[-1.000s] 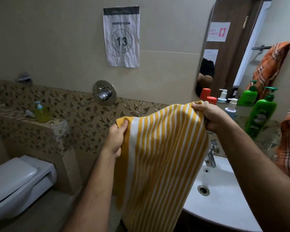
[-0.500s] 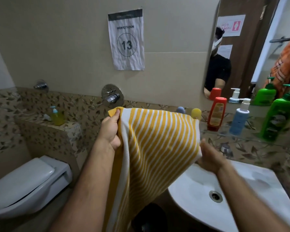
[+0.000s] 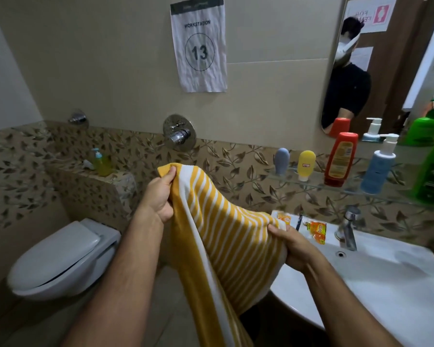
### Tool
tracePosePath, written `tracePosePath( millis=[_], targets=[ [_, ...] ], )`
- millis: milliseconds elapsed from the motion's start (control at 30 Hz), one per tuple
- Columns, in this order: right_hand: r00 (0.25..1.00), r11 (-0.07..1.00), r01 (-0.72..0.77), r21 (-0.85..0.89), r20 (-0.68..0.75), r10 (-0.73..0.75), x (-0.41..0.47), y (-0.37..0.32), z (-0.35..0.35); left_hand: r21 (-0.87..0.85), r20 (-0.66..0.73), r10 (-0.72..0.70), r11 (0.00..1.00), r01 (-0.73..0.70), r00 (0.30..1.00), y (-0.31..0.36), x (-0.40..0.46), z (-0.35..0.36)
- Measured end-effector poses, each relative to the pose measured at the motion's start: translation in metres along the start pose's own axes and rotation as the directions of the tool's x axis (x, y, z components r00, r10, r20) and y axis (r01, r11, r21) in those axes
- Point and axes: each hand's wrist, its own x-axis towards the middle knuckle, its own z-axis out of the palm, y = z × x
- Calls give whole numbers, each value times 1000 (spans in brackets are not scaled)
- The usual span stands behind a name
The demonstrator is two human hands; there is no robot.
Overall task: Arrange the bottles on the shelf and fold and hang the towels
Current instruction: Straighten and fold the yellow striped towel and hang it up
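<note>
The left thumb and curled fingers pinch the top corner of the yellow-and-white striped towel (image 3: 226,236), and the left hand (image 3: 158,196) carries that corner up, above and to the left of the sink (image 3: 376,284). The right hand (image 3: 295,249) grips the other top corner, thumb on top of a white stripe and fingers wrapped beneath, much lower, just over the sink's left rim. Both hands are clenched on cloth; neither is free.

The towel looks soft and limp: it sags between the two grips and the rest hangs down in front of the sink, below the frame. It is likely light enough for a pinch to carry, not slippery, and in no way fragile, but it will not keep any shape unaided. The corners and the hemmed top edge seem the right places to hold, since a grip in the middle would let both ends droop and spoil a fold.

Outward from the hands, the left forearm rises steeply from the bottom of the view, wrist bent a little inward. The right forearm comes in from the lower right, crossing over the sink's front. The top edge slopes down towards the sink, so bringing the corners together would seem to call for levelling them.

Above the sink, bottles stand on the glass shelf (image 3: 311,182).
</note>
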Motion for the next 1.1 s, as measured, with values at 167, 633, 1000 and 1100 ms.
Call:
tracePosePath(
  millis=[167,633,1000,1100],
  targets=[
    [987,983,157,92,-49,-153,0,-39,33,-10,29,-39,999,39,999,5,7,-17],
    [908,901,419,-115,60,-415,1,-114,111,60,-138,-124,989,133,983,-37,37,-62],
    [974,815,226,-534,156,-167,7,-130,103,801,87,101,585,-130,991,-77,33,-42],
    [970,715,213,-665,231,-75,7,-130,102,532,300,391,688,-493,870,-49,21,-4]
  ],
)
